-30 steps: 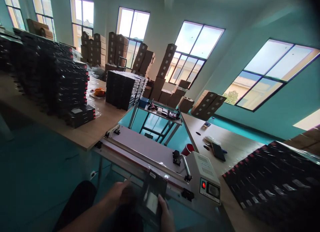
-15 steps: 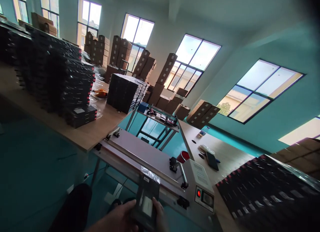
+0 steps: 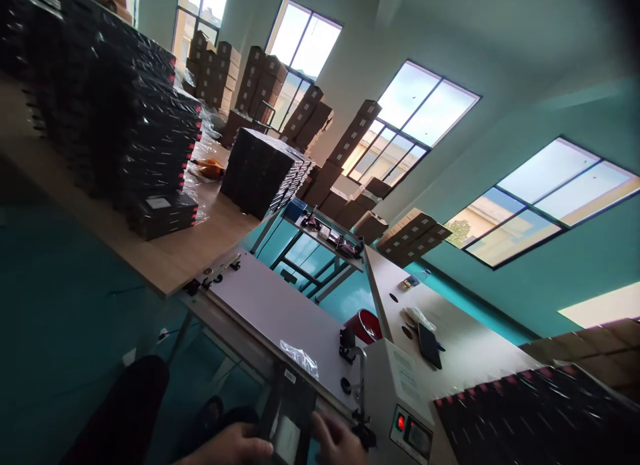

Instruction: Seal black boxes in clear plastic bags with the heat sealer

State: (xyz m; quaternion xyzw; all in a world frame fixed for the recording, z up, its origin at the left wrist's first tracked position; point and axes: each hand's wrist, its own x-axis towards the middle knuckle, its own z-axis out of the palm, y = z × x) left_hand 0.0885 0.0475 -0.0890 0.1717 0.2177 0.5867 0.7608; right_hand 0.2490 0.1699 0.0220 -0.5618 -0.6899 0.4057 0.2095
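Observation:
A black box in clear plastic wrap point(image 3: 290, 401), with a pale label, is tilted at the bottom centre. My left hand point(image 3: 233, 445) grips its left side, thumb over the near edge. Close to the box's right side is my right hand point(image 3: 340, 441), its fingers bent and smeared by motion; whether it touches the box cannot be told. The loose end of the plastic wrap point(image 3: 300, 358) reaches over the pale plate of a long sealing machine point(image 3: 270, 311). The machine's control housing point(image 3: 400, 398), with a lit red switch, stands right of my right hand.
Stacks of black wrapped boxes stand on the left table point(image 3: 210, 245), and more wrapped boxes point(image 3: 530, 411) are at lower right. A phone point(image 3: 429, 345) lies on the right table point(image 3: 450, 325). A red bucket point(image 3: 366, 326) is behind the machine; cartons point(image 3: 410, 235) line the wall.
My right hand has moved rightward from the box's side. The metal bar across the machine no longer shows above its plate. The plastic's end now lies over the plate. The view has shifted.

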